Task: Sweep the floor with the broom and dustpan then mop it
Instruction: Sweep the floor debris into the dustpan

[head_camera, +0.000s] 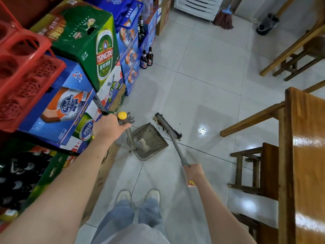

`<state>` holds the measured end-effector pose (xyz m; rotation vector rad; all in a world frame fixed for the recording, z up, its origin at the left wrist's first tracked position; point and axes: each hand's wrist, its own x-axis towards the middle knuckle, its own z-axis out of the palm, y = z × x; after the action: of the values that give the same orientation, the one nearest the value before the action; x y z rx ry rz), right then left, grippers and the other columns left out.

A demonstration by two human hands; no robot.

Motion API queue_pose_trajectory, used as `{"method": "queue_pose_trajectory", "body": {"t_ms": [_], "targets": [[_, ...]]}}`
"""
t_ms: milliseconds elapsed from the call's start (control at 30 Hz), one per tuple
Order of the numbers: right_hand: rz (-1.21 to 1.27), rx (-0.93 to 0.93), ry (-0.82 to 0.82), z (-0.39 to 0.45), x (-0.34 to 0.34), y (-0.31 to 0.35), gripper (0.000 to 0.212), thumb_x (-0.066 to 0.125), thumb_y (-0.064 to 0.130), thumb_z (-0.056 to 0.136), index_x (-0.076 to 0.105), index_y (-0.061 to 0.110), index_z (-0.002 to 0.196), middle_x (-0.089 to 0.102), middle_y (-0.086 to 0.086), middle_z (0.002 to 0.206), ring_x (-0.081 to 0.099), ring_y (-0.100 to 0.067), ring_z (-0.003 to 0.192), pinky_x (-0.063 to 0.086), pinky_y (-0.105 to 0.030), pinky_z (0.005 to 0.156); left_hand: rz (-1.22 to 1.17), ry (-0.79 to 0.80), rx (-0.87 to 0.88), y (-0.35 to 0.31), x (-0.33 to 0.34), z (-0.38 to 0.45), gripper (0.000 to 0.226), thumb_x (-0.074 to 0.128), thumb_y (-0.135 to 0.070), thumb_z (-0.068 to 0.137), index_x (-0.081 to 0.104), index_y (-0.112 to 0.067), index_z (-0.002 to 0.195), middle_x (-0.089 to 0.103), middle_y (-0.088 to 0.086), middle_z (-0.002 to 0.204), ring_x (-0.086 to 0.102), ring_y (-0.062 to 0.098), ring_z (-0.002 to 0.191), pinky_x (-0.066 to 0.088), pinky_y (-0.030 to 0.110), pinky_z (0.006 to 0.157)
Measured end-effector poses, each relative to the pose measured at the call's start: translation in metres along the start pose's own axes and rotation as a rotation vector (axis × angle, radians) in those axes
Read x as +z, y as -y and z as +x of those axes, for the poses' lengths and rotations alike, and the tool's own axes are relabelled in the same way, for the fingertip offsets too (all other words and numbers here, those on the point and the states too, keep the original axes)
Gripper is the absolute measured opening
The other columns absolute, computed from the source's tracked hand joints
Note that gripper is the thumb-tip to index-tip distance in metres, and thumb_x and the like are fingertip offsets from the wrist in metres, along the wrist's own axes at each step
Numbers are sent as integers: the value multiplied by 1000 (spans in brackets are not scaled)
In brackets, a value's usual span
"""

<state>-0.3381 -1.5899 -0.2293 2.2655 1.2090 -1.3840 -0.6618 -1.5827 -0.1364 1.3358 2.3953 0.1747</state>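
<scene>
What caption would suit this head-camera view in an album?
Left hand steadies the dustpan while the right hand brooms brown debris toward it.

Stacked beer cartons [82, 81] and a red crate [22, 67] stand left of the left hand. Two brown bottles [147, 58] stand beyond it. A wooden table [304, 155] sits right of the right hand.

Grey dustpan [149, 140], grey-handled broom [168, 126] with black bristles, yellow knob [122, 115], glossy white-tiled floor [202, 71], red crates [22, 71].
</scene>
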Motion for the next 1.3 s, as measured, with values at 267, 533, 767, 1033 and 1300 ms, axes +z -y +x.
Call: {"method": "queue_pose_trajectory", "body": {"t_ms": [267, 533, 767, 1033, 1300], "targets": [[34, -36, -58, -22, -6, 0, 34, 45, 21, 92, 45, 12, 59, 47, -8, 57, 50, -23, 47, 34, -14, 31, -20, 1, -10, -1, -3, -2, 42, 66, -58, 78, 56, -18, 70, 66, 7, 77, 54, 22, 70, 38, 26, 54], [-34, -9, -117, 1, -35, 14, 23, 46, 20, 88, 63, 5, 91, 59, -15, 77, 61, -27, 51, 45, -24, 31, 7, 16, -25, -6, -6, -1, 39, 66, -55, 79, 59, -17, 76, 54, 1, 72, 51, 20, 71, 33, 26, 53], [-90, 26, -102, 22, -40, 24, 29, 50, 25, 91, 59, 0, 100, 63, -20, 91, 59, -26, 51, 41, -22, 28, 9, 5, -19, -3, -3, 3, 40, 66, -57, 79, 57, -19, 71, 56, 0, 71, 52, 20, 69, 34, 25, 54], [-66, 39, -22, 2, -8, 23, 29, 52, 23, 86, 61, 1, 103, 63, -18, 102, 65, -33, 85, 50, -29, 37, 35, -4, -7, -3, -2, 2, 45, 65, -60, 78, 62, -15, 77, 67, 8, 80, 64, 27, 80, 37, 27, 54], [-84, -45, -80, -22, -12, -6, 19, 48, 22, 90, 58, 7, 84, 56, -9, 72, 57, -27, 48, 53, -30, 41, 13, -9, -9, 0, -5, -3, 44, 67, -57, 78, 59, -13, 77, 68, 12, 86, 61, 27, 76, 37, 28, 55]]}}
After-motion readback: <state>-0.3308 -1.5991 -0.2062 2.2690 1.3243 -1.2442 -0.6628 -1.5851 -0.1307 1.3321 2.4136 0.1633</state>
